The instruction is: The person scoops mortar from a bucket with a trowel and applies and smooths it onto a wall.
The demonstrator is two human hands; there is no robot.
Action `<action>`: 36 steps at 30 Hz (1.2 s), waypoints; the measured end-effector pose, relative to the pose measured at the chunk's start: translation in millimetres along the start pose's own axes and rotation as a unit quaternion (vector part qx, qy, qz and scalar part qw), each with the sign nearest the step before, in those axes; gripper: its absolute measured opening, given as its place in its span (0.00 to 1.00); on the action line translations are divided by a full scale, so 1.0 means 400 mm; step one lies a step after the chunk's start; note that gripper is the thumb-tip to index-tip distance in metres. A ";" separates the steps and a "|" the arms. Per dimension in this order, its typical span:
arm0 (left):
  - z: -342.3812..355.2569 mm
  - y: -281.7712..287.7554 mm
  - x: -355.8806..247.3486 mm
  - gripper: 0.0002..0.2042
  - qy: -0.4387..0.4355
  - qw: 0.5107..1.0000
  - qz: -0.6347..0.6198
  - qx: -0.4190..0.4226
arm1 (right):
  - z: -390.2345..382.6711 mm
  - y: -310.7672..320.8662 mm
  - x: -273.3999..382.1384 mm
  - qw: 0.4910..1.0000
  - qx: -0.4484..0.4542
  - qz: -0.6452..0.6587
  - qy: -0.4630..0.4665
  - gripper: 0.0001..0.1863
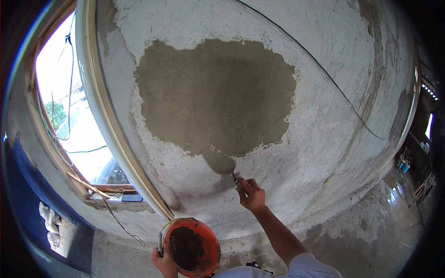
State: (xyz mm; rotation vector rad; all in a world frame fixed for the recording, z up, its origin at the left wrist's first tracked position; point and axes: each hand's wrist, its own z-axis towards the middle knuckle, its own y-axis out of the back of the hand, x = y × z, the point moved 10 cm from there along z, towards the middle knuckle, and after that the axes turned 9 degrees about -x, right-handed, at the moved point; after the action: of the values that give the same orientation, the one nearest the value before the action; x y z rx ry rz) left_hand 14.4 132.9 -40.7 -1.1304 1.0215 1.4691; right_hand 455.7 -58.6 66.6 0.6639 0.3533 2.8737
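Note:
My right hand (253,194) is closed round the handle of a trowel (219,162). The trowel's blade lies at the lower edge of a damp grey-brown mortar patch (215,97) on the wall; whether it touches the wall is hard to tell. Low in the view, my left hand (165,264) grips an orange-red bucket (212,243) at its left side, by the rim or handle. The bucket is tilted so that its mouth shows, with dark wet mortar (186,248) inside. My left fingers are partly hidden by the bucket.
Rough whitish plaster covers the wall (324,129) around the patch. A dark cable (320,65) runs down it to the right. At the left are a pale vertical post (104,106) and a window opening (69,120) with hanging wires. Grey floor (366,227) stretches at lower right.

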 end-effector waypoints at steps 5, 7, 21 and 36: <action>-0.009 0.002 -0.024 0.15 -0.013 1.000 -0.005 0.002 | -0.172 -0.002 0.004 0.993 0.119 -0.015 -0.001 0.24; -0.001 0.000 -0.022 0.15 -0.008 1.000 -0.024 0.001 | -0.207 0.025 0.000 0.992 0.119 0.018 -0.042 0.23; -0.041 -0.027 -0.025 0.13 0.020 0.999 -0.029 0.032 | -0.037 -0.054 -0.040 0.992 -0.036 0.058 -0.111 0.26; -0.026 -0.011 -0.019 0.16 -0.015 0.999 0.047 0.020 | 0.084 0.088 -0.034 0.992 -0.128 -0.003 -0.013 0.27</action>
State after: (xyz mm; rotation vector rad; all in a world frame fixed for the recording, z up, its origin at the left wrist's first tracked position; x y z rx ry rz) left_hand 21.1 122.2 -35.6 -1.0400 1.0906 1.5278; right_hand 478.8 -88.9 99.8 0.6487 -0.0176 2.8331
